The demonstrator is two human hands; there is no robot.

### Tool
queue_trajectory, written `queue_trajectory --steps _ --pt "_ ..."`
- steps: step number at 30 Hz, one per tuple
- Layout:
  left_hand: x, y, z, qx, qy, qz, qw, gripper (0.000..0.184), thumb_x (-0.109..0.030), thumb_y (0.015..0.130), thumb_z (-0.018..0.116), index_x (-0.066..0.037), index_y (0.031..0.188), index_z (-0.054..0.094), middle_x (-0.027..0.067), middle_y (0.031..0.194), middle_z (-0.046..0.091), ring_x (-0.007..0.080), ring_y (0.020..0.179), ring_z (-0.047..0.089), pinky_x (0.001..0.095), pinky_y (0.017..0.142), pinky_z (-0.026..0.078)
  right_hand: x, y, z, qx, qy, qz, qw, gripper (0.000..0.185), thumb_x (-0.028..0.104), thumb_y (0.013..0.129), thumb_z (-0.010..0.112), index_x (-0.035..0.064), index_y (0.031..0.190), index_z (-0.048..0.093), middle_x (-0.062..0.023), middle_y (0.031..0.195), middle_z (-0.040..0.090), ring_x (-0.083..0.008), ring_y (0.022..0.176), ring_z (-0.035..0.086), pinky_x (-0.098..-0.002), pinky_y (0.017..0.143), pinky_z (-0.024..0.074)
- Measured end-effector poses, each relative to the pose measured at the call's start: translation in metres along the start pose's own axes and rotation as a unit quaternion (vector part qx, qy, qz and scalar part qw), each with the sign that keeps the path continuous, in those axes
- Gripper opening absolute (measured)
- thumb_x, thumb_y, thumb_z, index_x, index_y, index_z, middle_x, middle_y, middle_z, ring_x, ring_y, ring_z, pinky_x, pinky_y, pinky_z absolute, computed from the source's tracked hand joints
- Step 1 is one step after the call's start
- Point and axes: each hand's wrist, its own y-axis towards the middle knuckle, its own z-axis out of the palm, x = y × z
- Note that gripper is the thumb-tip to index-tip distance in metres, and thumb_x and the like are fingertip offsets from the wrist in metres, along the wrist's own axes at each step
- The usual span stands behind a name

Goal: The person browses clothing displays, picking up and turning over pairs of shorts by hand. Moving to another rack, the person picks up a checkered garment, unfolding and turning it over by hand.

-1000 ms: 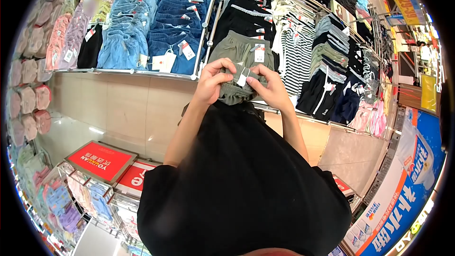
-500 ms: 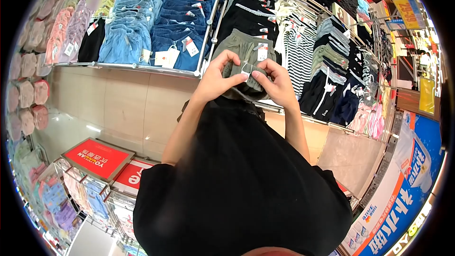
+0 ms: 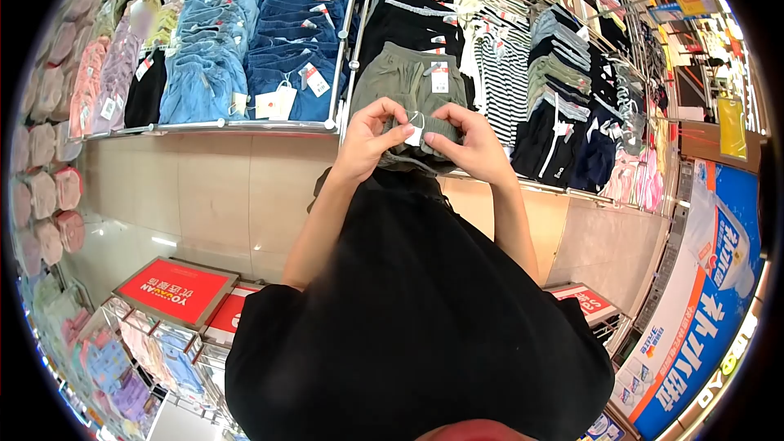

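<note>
Olive-green pants [image 3: 442,126] with a gathered elastic waistband are bunched between my two hands, close to my body at the rack's front edge. My left hand [image 3: 371,140] is closed on the left side of the waistband, its thumb beside a small white tag [image 3: 415,135] on a white string. Gripping the other side, my right hand [image 3: 472,145] presses its thumb on the ribbed band. Just beyond lies a folded olive garment with a drawstring and a white-and-red price tag [image 3: 440,77]. The lower part of the held pants is partly hidden by my hands.
Blue jeans [image 3: 296,65] in overlapping rows fill the rack left of a metal rail [image 3: 346,41]. Striped garments [image 3: 500,73] and dark folded pants [image 3: 545,140] lie to the right. A red sign [image 3: 175,290] stands lower left, and a blue-and-orange banner [image 3: 694,327] lower right.
The view has shifted slightly, so the racks appear further left. My hands stay on the pants; the tag now lies nearer my left thumb, and the waistband looks flatter.
</note>
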Motion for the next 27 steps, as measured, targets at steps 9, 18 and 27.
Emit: queue_trajectory --steps 9,18,27 --pt "-0.02 -0.006 0.004 0.043 0.039 -0.059 0.997 0.016 -0.002 0.088 0.062 0.001 0.104 0.062 0.0032 0.098 0.063 0.0082 0.09 0.058 0.0215 0.08 0.046 0.001 0.0 0.01 -0.096 0.013 0.002 0.995 0.021 0.014 0.082 0.074 0.0016 0.078 0.057 0.0063 0.064 0.053 0.0003 0.059 0.039 -0.0181 0.05 0.0289" --pt "-0.024 -0.009 0.007 0.005 0.032 -0.043 0.999 0.018 -0.001 0.087 0.062 0.003 0.105 0.063 0.0047 0.098 0.065 0.0075 0.088 0.06 0.0213 0.08 0.047 0.003 -0.001 0.005 -0.039 -0.001 -0.001 0.999 0.015 0.013 0.088 0.066 -0.0006 0.089 0.059 0.0046 0.073 0.056 -0.0009 0.064 0.042 -0.02 0.055 0.0355" --pt "-0.017 -0.01 0.008 -0.01 0.018 -0.02 1.0 0.019 0.0 0.083 0.067 0.001 0.101 0.06 0.0062 0.101 0.062 0.0098 0.095 0.057 0.0228 0.083 0.045 -0.004 -0.015 0.002 -0.015 0.079 -0.007 0.997 0.022 0.005 0.087 0.063 -0.0031 0.107 0.059 -0.0018 0.09 0.063 -0.0066 0.083 0.054 -0.0226 0.074 0.0449"
